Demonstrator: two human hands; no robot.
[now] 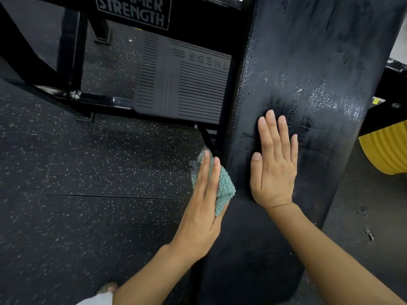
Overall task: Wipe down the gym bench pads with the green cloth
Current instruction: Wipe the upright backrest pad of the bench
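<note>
A long black bench pad [308, 62] runs from the top right down to the lower middle, its worn surface streaked with wet patches. My left hand [203, 208] presses the folded green cloth [222, 188] against the pad's left side edge, fingers stretched over the cloth. My right hand [274, 164] lies flat on top of the pad, palm down, fingers spread and holding nothing. A second, darker pad section [253, 260] continues below my hands.
A black Hammer Strength frame [72, 62] stands at the top left, with a ribbed rubber foot plate [182, 84] beside the pad. Speckled black rubber flooring [88, 172] fills the left. A yellow ribbed object [385, 150] sits at the right edge. My foot [108, 289] shows at the bottom.
</note>
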